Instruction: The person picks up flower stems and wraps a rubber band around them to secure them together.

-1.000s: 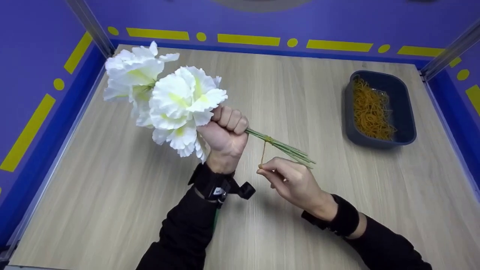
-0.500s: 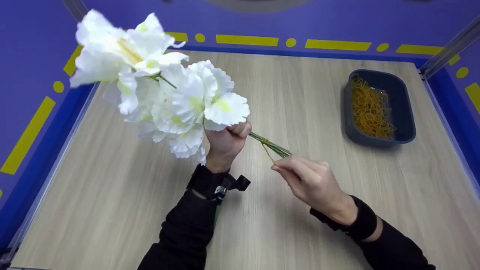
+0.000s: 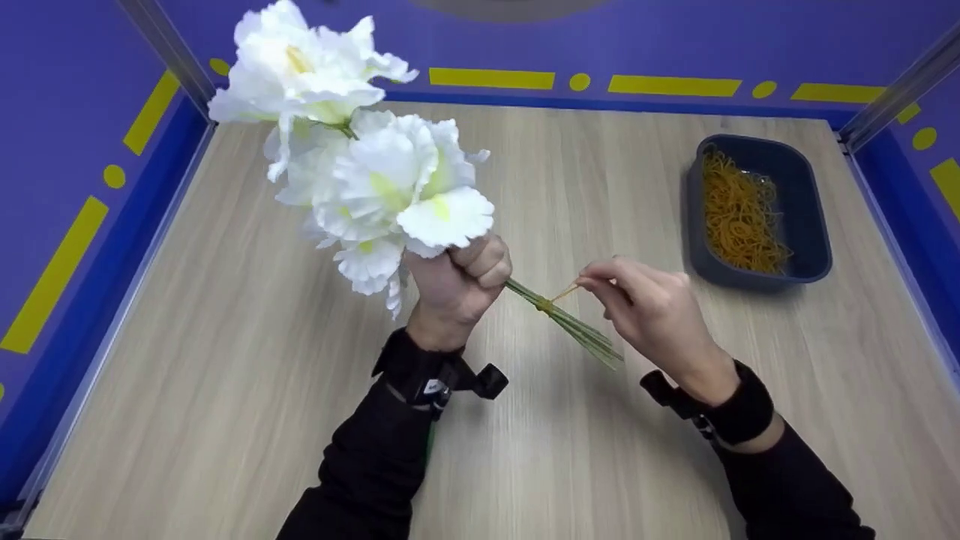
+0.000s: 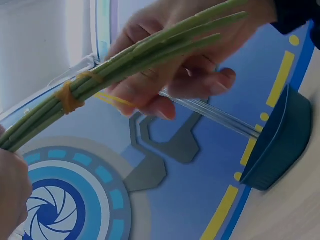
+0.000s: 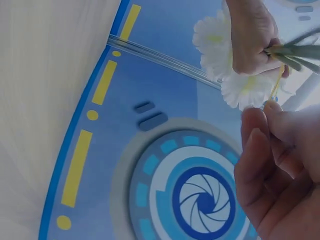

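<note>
My left hand (image 3: 465, 289) grips a bunch of artificial white flowers (image 3: 390, 172) by the stems, just under the blooms. The green stems (image 3: 581, 330) stick out of the fist toward the lower right. Around them is wound a yellow-brown rubber band (image 4: 69, 97). My right hand (image 3: 652, 311) pinches a free loop of that band between thumb and forefinger and pulls it taut, up and right of the stems. In the right wrist view the stretched loop (image 5: 276, 85) runs from the stems to the fingertips (image 5: 272, 107).
A dark grey plastic tub (image 3: 806, 217) stands at the back right of the wooden table (image 3: 600, 450), with a heap of rubber bands (image 3: 739, 217) inside. Blue panels (image 3: 660, 45) with yellow marks enclose the table at the back and sides.
My right hand has swung the pulled loop from below the stems round past their ends to the upper right side. The left hand has tilted the flowers, raising the blooms.
</note>
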### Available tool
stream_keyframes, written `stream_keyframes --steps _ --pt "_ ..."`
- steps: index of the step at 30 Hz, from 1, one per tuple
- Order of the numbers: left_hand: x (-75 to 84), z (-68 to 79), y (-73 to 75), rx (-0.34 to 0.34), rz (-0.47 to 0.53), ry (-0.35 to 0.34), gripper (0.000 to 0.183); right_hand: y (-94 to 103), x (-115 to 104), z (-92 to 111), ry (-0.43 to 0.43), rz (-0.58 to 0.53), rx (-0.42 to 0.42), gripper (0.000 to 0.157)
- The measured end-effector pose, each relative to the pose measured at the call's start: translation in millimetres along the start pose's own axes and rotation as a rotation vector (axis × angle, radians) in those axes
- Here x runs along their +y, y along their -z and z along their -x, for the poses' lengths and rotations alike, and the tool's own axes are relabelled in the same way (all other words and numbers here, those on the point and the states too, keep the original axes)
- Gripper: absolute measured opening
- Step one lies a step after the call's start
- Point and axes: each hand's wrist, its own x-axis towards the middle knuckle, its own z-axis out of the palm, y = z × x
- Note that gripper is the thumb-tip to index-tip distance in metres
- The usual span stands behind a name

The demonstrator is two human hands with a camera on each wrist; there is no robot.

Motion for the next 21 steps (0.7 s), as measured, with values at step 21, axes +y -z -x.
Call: stream_keyframes --steps 21 --pt "-3.3 -4.9 8.7 0.328 -0.065 -0.471 0.04 -73.3 -23 32 -0.064 -0.155 -0.057 0.014"
